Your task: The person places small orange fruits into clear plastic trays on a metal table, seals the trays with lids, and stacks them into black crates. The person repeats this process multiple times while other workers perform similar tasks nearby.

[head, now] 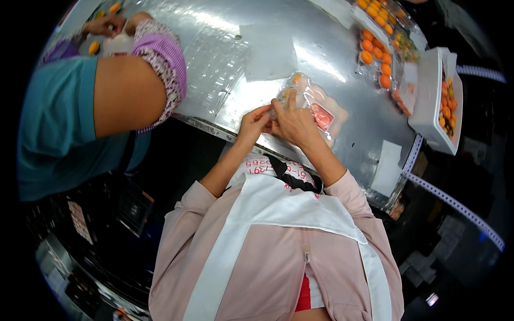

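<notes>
A clear plastic pack of pale orange round fruit (339, 114) lies on the metal table (321, 36) before me, with a red and white label (321, 117) on top. My right hand (295, 122) rests over the pack's near left part, its index finger stretched out and its thumb and other fingers bent. Close beside it, my left hand (255, 124) has thumb and forefinger together near the pack's left edge. The fingertips of both hands nearly meet there; whether they pinch the wrap is too small to tell.
Clear empty plastic trays (213, 68) lie left of the pack. A co-worker's arm (128, 92) reaches in at far left. Packs of orange fruit (375, 52) lie at upper right, beside a white foam box of fruit (431, 100). White paper (386, 166) lies near the right corner.
</notes>
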A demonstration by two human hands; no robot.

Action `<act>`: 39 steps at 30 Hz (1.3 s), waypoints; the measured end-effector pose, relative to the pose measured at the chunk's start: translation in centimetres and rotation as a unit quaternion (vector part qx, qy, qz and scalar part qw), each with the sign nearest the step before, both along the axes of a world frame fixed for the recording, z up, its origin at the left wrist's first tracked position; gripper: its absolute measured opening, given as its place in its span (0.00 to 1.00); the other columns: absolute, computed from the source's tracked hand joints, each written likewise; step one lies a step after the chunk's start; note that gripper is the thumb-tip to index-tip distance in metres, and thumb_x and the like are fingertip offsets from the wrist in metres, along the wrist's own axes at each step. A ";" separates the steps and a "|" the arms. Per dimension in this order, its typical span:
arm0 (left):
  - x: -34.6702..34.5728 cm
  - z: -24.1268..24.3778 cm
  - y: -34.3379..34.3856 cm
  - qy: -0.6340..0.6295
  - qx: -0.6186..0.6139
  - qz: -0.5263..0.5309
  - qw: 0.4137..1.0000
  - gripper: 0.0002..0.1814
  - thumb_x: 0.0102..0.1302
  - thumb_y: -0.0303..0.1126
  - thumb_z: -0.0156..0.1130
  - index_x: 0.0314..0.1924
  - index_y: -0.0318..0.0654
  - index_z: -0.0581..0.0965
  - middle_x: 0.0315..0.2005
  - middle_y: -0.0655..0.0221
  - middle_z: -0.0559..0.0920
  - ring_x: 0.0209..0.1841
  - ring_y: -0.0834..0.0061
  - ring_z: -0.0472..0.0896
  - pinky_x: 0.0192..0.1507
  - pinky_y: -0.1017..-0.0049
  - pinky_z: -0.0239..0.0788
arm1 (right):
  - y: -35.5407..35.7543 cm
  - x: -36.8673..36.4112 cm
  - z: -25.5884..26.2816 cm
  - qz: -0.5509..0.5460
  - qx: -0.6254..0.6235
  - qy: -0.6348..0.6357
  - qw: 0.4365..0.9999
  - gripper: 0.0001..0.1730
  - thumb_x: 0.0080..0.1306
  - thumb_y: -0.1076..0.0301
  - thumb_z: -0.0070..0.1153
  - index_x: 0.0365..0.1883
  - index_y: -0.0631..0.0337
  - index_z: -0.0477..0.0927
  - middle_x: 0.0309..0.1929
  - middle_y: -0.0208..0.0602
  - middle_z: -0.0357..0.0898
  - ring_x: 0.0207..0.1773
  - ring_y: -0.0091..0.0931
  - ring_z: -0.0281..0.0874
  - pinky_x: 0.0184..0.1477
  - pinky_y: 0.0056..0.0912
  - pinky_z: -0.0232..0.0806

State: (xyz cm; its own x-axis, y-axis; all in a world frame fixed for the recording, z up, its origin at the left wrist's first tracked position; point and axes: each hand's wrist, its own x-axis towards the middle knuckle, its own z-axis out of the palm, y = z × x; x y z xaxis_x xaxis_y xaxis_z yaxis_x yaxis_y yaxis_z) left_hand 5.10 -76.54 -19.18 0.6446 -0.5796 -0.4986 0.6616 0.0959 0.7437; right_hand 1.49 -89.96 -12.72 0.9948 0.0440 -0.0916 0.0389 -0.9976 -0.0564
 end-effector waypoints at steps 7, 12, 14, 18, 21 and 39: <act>-0.3 -2.1 1.1 -0.001 -0.051 0.007 0.999 0.18 0.66 0.27 0.47 0.55 0.32 0.68 0.36 0.65 0.78 0.34 0.78 0.78 0.31 0.80 0.72 | 1.2 0.0 -1.0 0.038 -0.016 0.027 0.999 0.26 0.54 0.60 0.52 0.49 0.64 0.65 0.49 0.77 0.61 0.21 0.45 0.76 0.20 0.38 0.70; -0.8 -2.8 1.7 -0.002 -0.042 0.015 0.999 0.18 0.66 0.29 0.49 0.54 0.31 0.69 0.35 0.66 0.79 0.33 0.79 0.78 0.33 0.80 0.72 | 2.2 -0.7 -2.3 0.094 -0.098 -0.021 0.991 0.24 0.57 0.63 0.49 0.48 0.68 0.64 0.47 0.77 0.63 0.20 0.42 0.77 0.20 0.38 0.70; -0.7 -2.9 1.6 0.002 -0.037 0.009 0.999 0.18 0.66 0.29 0.49 0.54 0.30 0.69 0.36 0.66 0.79 0.34 0.79 0.78 0.33 0.80 0.73 | 2.6 -0.9 -2.6 0.101 -0.129 -0.045 0.985 0.22 0.59 0.63 0.47 0.48 0.68 0.65 0.45 0.78 0.65 0.23 0.43 0.78 0.22 0.41 0.71; -0.4 -3.1 1.4 -0.015 -0.014 0.026 0.999 0.16 0.66 0.29 0.48 0.51 0.30 0.70 0.36 0.66 0.79 0.34 0.79 0.77 0.33 0.80 0.73 | 3.2 -0.8 -3.4 0.088 -0.150 -0.043 0.984 0.20 0.61 0.60 0.44 0.47 0.66 0.66 0.42 0.79 0.66 0.29 0.47 0.79 0.26 0.49 0.72; 0.0 -3.4 1.5 -0.002 0.017 0.018 1.000 0.14 0.65 0.28 0.48 0.49 0.31 0.72 0.36 0.66 0.78 0.34 0.78 0.77 0.32 0.81 0.74 | 3.5 -0.7 -3.3 0.088 -0.130 -0.059 0.986 0.18 0.61 0.62 0.44 0.47 0.62 0.67 0.43 0.80 0.66 0.31 0.49 0.79 0.29 0.52 0.72; 0.4 -0.7 -7.0 -0.150 0.160 -0.305 0.927 0.12 0.55 0.29 0.59 0.39 0.32 0.73 0.27 0.64 0.79 0.26 0.73 0.80 0.23 0.75 0.71 | -10.5 -15.3 0.1 -0.123 0.143 -0.046 0.981 0.16 0.45 0.71 0.60 0.34 0.57 0.74 0.56 0.41 0.66 0.61 0.40 0.61 0.57 0.45 0.58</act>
